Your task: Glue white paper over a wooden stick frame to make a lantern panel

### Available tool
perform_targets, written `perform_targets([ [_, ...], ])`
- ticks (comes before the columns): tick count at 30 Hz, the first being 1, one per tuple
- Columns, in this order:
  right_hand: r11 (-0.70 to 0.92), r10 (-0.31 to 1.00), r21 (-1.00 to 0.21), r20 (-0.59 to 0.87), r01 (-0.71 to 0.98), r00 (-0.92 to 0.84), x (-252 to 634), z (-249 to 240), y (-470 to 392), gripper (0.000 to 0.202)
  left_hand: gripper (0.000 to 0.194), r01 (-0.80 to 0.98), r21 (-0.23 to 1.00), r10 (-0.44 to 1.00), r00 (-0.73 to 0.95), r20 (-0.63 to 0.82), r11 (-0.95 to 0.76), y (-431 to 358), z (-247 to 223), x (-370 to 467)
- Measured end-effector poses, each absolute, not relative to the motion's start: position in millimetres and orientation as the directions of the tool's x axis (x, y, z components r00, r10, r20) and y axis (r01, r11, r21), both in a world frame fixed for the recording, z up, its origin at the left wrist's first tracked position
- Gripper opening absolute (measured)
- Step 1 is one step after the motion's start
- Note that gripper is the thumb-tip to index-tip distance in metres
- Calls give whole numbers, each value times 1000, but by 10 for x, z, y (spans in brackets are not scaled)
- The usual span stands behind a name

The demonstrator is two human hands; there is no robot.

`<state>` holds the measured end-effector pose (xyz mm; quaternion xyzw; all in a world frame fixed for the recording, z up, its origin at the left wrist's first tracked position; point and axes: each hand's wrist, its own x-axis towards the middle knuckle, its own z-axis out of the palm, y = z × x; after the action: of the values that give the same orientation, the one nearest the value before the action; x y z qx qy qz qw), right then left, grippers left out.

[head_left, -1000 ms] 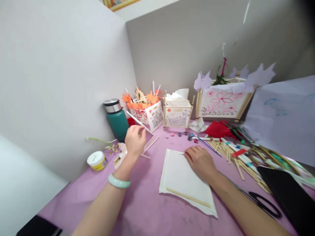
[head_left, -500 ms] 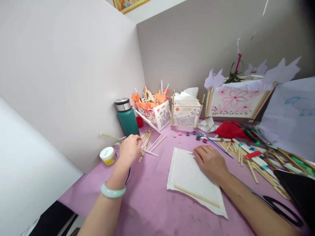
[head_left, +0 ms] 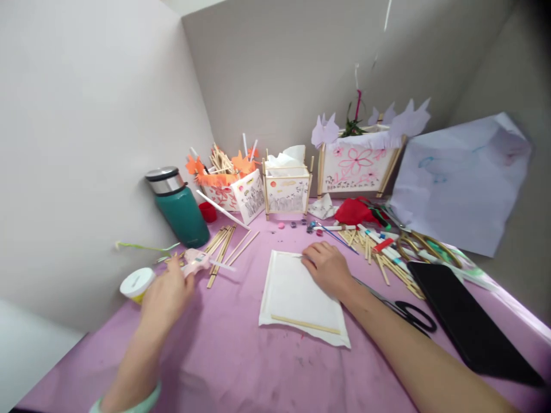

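In front of me lies a flat white paper or cloth-covered panel (head_left: 293, 292), with one thin wooden stick (head_left: 305, 324) along its near edge. My right hand (head_left: 327, 267) rests on its upper right part, fingers lying down near the far edge; what is under the fingertips is hidden. At the left, my left hand (head_left: 166, 292) has its thumb and fingers apart at the near side of a small pink glue gun (head_left: 198, 260). A translucent glue stick (head_left: 222, 265) sticks out of the gun towards the bamboo sticks (head_left: 221, 255).
A teal bottle (head_left: 181, 212) and a white-lidded jar (head_left: 138, 283) stand at the left. Decorated paper boxes (head_left: 286, 192) line the back. Markers (head_left: 387, 252), loose sticks, scissors (head_left: 408, 312) and a black phone-like slab (head_left: 469, 321) lie at the right.
The view has swung to the right. My left hand has drawn back leftward and its fingers have spread, uncovering the pink glue gun. My right hand stays on the panel.
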<state>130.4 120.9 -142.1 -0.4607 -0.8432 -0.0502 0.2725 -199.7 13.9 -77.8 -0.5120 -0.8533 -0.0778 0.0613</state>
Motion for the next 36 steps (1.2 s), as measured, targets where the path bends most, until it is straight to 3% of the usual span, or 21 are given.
perform_targets([
  [3, 557, 766, -198, 498, 807, -407, 1306, -1436, 1230, 13, 60, 871, 293, 848, -467, 250, 393, 60, -760, -2044],
  [7, 540, 788, -254, 489, 803, -375, 1300, -1454, 1266, 15, 71, 666, 730, 910, -385, 156, 157, -60, -663, -1838],
  [10, 530, 803, -300, 480, 793, -354, 1307, -1470, 1296, 15, 69, 568, 815, 971, -238, 27, 116, -65, -603, -1492],
  [12, 520, 814, -337, 474, 785, -336, 1315, -1482, 1316, 14, 56, 585, 801, 990, -131, -58, 125, -12, -611, -1255],
  [16, 503, 836, -416, 458, 757, -303, 1324, -1503, 1361, 13, 42, 647, 763, 993, 98, -59, -19, 162, -719, -931],
  [21, 479, 861, -506, 432, 718, -270, 1328, -1516, 1401, 13, 37, 837, 497, 964, 267, -6, -229, 340, -776, -737],
  [25, 463, 875, -555, 413, 691, -255, 1337, -1516, 1411, 13, 36, 923, 227, 946, 323, -14, -311, 443, -800, -645],
  [29, 459, 880, -582, 401, 672, -254, 1346, -1512, 1414, 12, 38, 934, 38, 934, 356, -25, -355, 534, -853, -620],
  [32, 455, 883, -593, 396, 664, -252, 1348, -1514, 1419, 12, 40, 920, -23, 919, 389, -65, -391, 578, -861, -623],
  [36, 448, 888, -607, 391, 656, -243, 1348, -1523, 1425, 12, 39, 921, -16, 917, 385, -100, -389, 613, -843, -622],
])
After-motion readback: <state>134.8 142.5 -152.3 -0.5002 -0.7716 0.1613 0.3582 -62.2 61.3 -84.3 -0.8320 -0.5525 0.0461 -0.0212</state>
